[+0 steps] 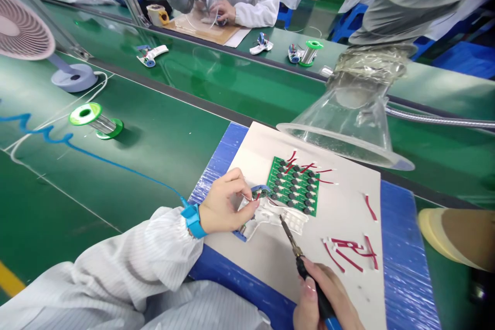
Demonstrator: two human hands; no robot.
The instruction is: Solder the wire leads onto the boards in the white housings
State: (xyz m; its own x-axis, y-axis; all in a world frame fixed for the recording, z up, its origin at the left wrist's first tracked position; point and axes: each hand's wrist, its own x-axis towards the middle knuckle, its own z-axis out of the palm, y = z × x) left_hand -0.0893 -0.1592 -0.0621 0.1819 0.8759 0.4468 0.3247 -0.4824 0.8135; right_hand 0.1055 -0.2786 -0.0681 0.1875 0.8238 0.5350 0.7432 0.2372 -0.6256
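Observation:
My left hand point(228, 201), with a blue wrist strap point(193, 220), is closed in a pinch on a short red wire point(258, 196) above an opened white plastic housing point(296, 219). Small blue parts and a circuit board sit in and around that housing; my fingers partly cover them. In my right hand point(325, 294) is a soldering iron point(291, 237), gripped by its black and blue handle, its tip pointing at the housing's middle. Just behind the housing lies a green circuit board panel point(294, 185) with several round black components and red wires at its far edge.
Cut red wires point(350, 247) lie on the pale work board point(270, 268). A clear fume hood point(344, 124) hangs over its far edge. Solder spool point(102, 122) and fan point(73, 77) stand left. Across the bench a co-worker's hands point(223, 10) work behind a round lens.

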